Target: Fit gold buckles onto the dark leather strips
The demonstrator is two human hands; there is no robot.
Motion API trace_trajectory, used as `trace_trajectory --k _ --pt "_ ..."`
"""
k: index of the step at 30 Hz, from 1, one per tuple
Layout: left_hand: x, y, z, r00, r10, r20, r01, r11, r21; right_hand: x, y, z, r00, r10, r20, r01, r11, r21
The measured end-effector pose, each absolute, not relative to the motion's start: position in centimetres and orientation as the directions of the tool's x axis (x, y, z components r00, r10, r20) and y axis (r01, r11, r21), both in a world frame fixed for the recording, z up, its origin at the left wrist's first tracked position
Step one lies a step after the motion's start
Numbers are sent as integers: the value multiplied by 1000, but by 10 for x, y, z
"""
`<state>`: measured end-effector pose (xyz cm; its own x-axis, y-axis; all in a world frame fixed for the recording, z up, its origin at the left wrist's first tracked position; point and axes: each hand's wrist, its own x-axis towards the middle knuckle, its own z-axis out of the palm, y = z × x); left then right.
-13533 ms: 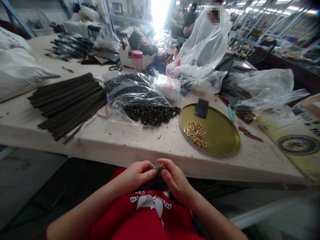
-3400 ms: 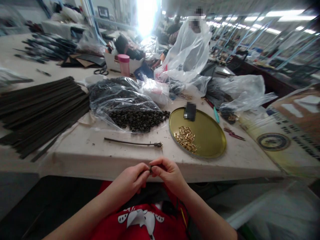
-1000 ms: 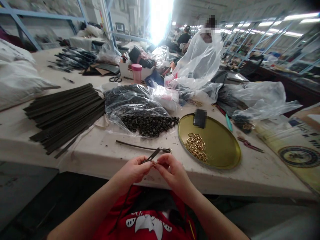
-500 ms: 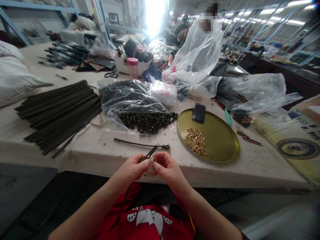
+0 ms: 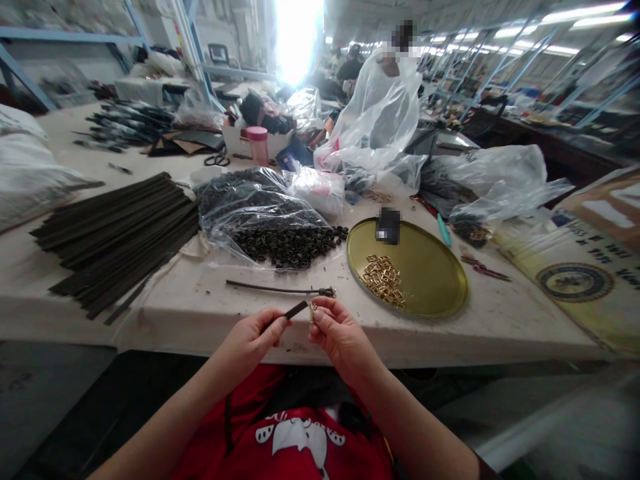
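Near the table's front edge, my left hand [image 5: 263, 333] pinches a dark strap [image 5: 296, 309], whose flat end points up and right. My right hand [image 5: 336, 328] holds a small gold buckle [image 5: 312, 313] between thumb and fingers, just right of the strap's end. A small gap parts the strap end from the buckle. Behind my hands lies a thin dark strap with a buckle at its right end [image 5: 273, 289]. Gold buckles [image 5: 383, 280] are heaped on the left part of a round golden tray [image 5: 440, 303].
Many dark strips [image 5: 120, 233] fan out at the left. A clear bag [image 5: 250, 193] spills small dark loops [image 5: 290, 248] at the middle. Scissors [image 5: 485, 269], a teal tool [image 5: 443, 229] and a printed sack [image 5: 575, 280] lie at the right. Someone is partly visible behind plastic.
My hands have moved apart. The strap end and the buckle, close together before, are now separated, with the strap in my left hand and the buckle in my right. The view has shifted slightly.
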<state>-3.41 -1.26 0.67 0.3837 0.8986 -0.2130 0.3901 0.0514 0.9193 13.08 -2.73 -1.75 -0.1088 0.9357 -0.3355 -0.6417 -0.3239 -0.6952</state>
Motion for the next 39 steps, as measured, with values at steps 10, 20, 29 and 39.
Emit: trace_trajectory --k 10,20,29,39 --pt "-18 -28 13 420 900 -113 509 -130 851 115 -48 -16 -144 923 -357 -699 -350 -623" --pt "-20 -30 16 460 870 -176 488 -83 869 117 -50 -20 -92 945 -312 -644 -296 -706" --pt "-19 -24 11 505 824 -258 326 95 941 116 -53 -26 -28 978 -205 -434 -197 -879" --pt "-18 -29 -1 416 854 -311 300 194 934 127 -54 -31 69 953 294 231 272 -934"
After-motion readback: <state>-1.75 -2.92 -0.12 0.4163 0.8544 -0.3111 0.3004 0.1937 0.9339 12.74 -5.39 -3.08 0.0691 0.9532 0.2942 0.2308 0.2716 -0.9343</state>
